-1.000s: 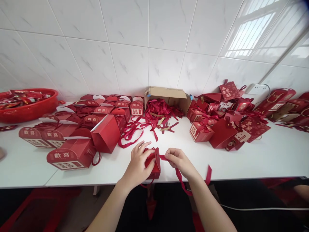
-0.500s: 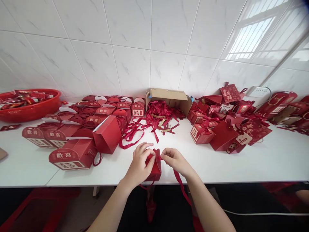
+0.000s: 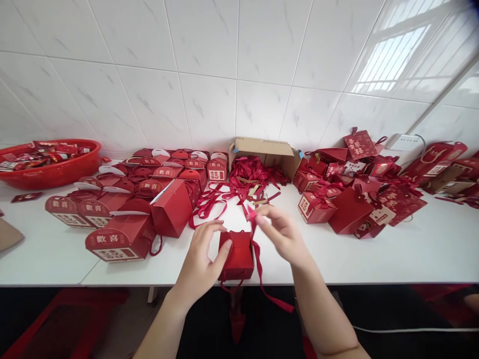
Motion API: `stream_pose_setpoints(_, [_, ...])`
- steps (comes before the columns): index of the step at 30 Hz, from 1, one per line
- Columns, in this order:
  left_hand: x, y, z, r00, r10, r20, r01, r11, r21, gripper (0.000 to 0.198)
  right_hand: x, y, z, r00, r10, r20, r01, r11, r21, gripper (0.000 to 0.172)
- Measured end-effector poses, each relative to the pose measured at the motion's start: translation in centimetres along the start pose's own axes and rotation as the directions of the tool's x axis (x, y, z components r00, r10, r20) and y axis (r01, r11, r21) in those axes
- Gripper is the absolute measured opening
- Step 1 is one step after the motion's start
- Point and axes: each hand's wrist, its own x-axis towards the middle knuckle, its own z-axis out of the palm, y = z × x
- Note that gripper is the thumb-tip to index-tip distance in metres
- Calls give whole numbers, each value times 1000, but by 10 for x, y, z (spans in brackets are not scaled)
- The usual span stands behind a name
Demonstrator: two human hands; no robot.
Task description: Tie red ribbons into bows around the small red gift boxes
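Observation:
A small red box (image 3: 238, 255) stands at the table's front edge, with a thin cord loop hanging at its near side. My left hand (image 3: 205, 254) is beside it on the left, fingers apart, the thumb at the box's upper left edge. Above and right of the box, my right hand (image 3: 279, 230) pinches the end of a red ribbon (image 3: 262, 279). The ribbon's long tail runs down past the right side of the box and over the table edge.
Rows of red boxes (image 3: 119, 238) stand on the left, behind them a red basin (image 3: 52, 174) of small packets. A cardboard box (image 3: 264, 146) spills ribbons at the centre back. Red gift boxes and bags (image 3: 350, 209) are piled on the right.
My right hand has lifted up from the box with the ribbon end. My left hand has moved slightly left and its fingers have spread, uncovering the top of the box.

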Motion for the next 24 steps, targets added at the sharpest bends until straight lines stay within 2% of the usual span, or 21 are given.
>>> stream_pose_setpoints(3, [-20, -11, 5, 990, -89, 106, 87, 996, 24, 25, -12, -29, -12, 964, -164, -210, 191, 975, 117, 15])
stream_pose_setpoints(5, [-29, -16, 11, 983, -158, 88, 160, 987, -17, 23, -16, -37, -13, 941, -217, -259, 259, 956, 140, 17])
stream_pose_setpoints(7, [-34, -19, 15, 972, -234, 16, 234, 965, -121, 21, -14, -33, -8, 968, -165, -190, 185, 978, 93, 18])
stream_pose_setpoints(9, [-36, -21, 18, 945, -323, -47, 303, 922, -243, 22, -9, -18, 3, 998, -55, -43, 54, 998, -26, 17])
stream_pose_setpoints(11, [-37, -21, 20, 914, -397, -81, 352, 877, -327, 24, -4, 3, 18, 992, 66, 106, -46, 982, -181, 16])
stream_pose_setpoints(13, [-37, -23, 20, 895, -436, -92, 377, 851, -365, 27, -1, 22, 32, 968, 165, 191, -100, 944, -313, 17])
stream_pose_setpoints(17, [-39, -25, 19, 882, -464, -87, 393, 823, -411, 28, -3, 42, 48, 932, 272, 239, -153, 894, -422, 18])
stream_pose_setpoints(24, [-42, -22, 21, 880, -471, -58, 393, 792, -467, 26, -1, 42, 52, 924, 296, 241, -165, 879, -447, 16])
